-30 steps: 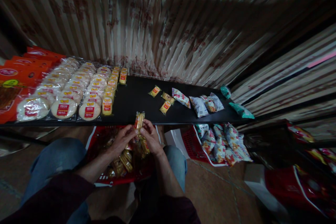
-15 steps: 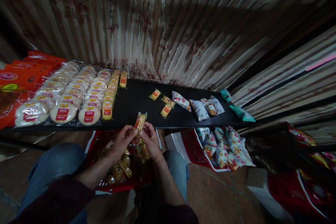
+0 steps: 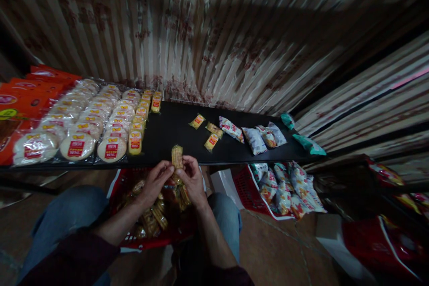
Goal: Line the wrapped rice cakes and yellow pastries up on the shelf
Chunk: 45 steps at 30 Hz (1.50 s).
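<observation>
Between my two hands is a small yellow snack packet (image 3: 177, 156) in clear wrap, held upright just in front of the shelf edge. My left hand (image 3: 157, 180) pinches its left side, and my right hand (image 3: 191, 177) grips its lower right. Below them sits a red basket (image 3: 115, 183) with a white rim, holding more packets (image 3: 157, 214) of the same kind. A row of yellow packets (image 3: 135, 140) stands on the black shelf (image 3: 174, 120), left of my hands. Three loose yellow packets (image 3: 211, 142) lie farther right on it.
Round white cracker packs (image 3: 77, 145) fill rows at the shelf's left, beside orange bags (image 3: 36, 91). White and teal snack bags (image 3: 254, 140) lie at the right. A second red basket (image 3: 243, 185) holds similar bags. Behind the shelf hangs a striped curtain (image 3: 187, 31).
The packet in my hands has turned: its red label faced me before, and a plain yellow side shows now. Both hands stay in nearly the same place.
</observation>
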Tool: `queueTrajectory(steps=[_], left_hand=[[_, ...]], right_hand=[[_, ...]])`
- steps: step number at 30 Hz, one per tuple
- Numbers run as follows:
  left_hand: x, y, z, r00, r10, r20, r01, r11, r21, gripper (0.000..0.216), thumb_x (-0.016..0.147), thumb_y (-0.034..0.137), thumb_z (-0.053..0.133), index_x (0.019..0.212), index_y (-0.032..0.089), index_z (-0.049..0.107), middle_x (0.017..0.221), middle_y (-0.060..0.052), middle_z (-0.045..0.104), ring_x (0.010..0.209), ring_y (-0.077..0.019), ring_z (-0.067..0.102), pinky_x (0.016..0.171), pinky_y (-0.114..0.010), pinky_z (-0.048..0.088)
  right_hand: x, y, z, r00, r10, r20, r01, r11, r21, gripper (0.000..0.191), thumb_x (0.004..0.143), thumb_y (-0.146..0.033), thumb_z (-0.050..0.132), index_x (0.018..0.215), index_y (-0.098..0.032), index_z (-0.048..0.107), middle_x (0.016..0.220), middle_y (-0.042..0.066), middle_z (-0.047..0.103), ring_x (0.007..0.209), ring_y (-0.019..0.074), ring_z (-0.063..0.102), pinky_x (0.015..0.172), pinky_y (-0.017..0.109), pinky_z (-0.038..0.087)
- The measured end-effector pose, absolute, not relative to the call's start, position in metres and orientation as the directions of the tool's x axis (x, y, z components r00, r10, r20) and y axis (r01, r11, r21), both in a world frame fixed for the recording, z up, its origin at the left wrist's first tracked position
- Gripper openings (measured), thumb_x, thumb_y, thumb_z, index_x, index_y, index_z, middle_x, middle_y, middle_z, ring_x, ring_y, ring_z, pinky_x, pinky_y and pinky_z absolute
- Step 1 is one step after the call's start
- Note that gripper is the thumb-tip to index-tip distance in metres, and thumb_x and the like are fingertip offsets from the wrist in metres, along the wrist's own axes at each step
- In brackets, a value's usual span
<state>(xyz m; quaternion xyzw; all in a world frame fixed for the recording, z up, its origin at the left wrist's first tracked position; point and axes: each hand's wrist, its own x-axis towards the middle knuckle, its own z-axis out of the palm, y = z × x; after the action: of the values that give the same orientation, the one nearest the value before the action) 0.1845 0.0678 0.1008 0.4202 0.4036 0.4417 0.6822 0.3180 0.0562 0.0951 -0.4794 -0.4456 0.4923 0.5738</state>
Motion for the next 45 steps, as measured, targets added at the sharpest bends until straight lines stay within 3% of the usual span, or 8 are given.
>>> queueTrajectory(steps=[7,14,19,25,31,37,45], left_hand=[[0.185,0.069,0.099,0.289,0.929,-0.231,-0.391,0.335,0.857,0.029,0.072,0.040,0.068,0.086,0.016,0.061,0.086,-0.002,0.065,0.075,-0.0132,0.058,0.066,-0.023,0.047],[0.182,0.080,0.102,0.329,0.897,-0.296,-0.617,0.441,0.651,0.027,0.072,0.031,0.070,0.091,0.013,0.063,0.086,-0.005,0.069,0.074,-0.0148,0.064,0.065,-0.025,0.049],[0.179,0.085,0.102,0.362,0.880,-0.308,-0.671,0.475,0.569,0.019,0.074,0.023,0.067,0.089,0.012,0.064,0.087,-0.007,0.071,0.075,-0.0171,0.066,0.066,-0.027,0.050],[0.180,0.086,0.100,0.371,0.858,-0.355,-0.681,0.512,0.524,0.013,0.075,0.020,0.064,0.084,0.011,0.063,0.078,-0.006,0.070,0.065,-0.0140,0.064,0.058,-0.024,0.048],[0.180,0.090,0.104,0.419,0.862,-0.284,-0.661,0.504,0.555,0.022,0.076,0.026,0.066,0.094,0.014,0.061,0.086,-0.004,0.068,0.070,-0.0126,0.063,0.061,-0.023,0.048],[0.180,0.096,0.118,0.422,0.887,-0.186,-0.597,0.426,0.680,0.025,0.076,0.029,0.067,0.096,0.019,0.056,0.083,0.001,0.062,0.064,-0.0073,0.056,0.052,-0.017,0.041],[0.185,0.110,0.126,0.198,0.975,-0.100,-0.227,0.145,0.963,0.036,0.072,0.048,0.063,0.088,0.020,0.047,0.075,0.003,0.060,0.057,-0.0119,0.058,0.046,-0.021,0.042]], right_hand=[[0.316,0.054,0.095,0.135,0.988,0.077,-0.027,0.081,-0.996,0.037,0.074,-0.031,0.069,0.109,-0.025,0.060,0.093,0.000,0.055,0.078,0.0124,0.052,0.073,0.025,0.045],[0.316,0.052,0.101,0.152,0.984,0.092,-0.064,0.102,-0.993,0.032,0.081,-0.035,0.063,0.111,-0.026,0.061,0.102,0.002,0.064,0.082,0.0144,0.060,0.077,0.028,0.049],[0.314,0.052,0.105,0.163,0.977,0.136,-0.011,0.139,-0.990,0.025,0.083,-0.034,0.060,0.106,-0.024,0.065,0.106,0.003,0.066,0.098,0.0172,0.061,0.088,0.030,0.047],[0.312,0.052,0.108,0.135,0.970,0.201,0.090,0.190,-0.978,0.024,0.086,-0.031,0.055,0.107,-0.024,0.065,0.105,0.004,0.065,0.101,0.0171,0.059,0.090,0.030,0.046],[0.311,0.057,0.116,0.135,0.964,0.227,0.173,0.203,-0.964,0.025,0.087,-0.031,0.053,0.109,-0.024,0.064,0.103,0.004,0.062,0.099,0.0167,0.059,0.088,0.029,0.047],[0.312,0.067,0.122,0.125,0.976,0.180,0.164,0.159,-0.974,0.031,0.087,-0.035,0.053,0.114,-0.022,0.059,0.107,0.006,0.063,0.099,0.0180,0.060,0.084,0.029,0.049],[0.300,0.079,0.136,0.116,0.993,0.039,-0.037,0.043,-0.998,0.036,0.083,-0.041,0.056,0.113,-0.022,0.059,0.109,0.005,0.066,0.091,0.0171,0.064,0.075,0.027,0.053]])
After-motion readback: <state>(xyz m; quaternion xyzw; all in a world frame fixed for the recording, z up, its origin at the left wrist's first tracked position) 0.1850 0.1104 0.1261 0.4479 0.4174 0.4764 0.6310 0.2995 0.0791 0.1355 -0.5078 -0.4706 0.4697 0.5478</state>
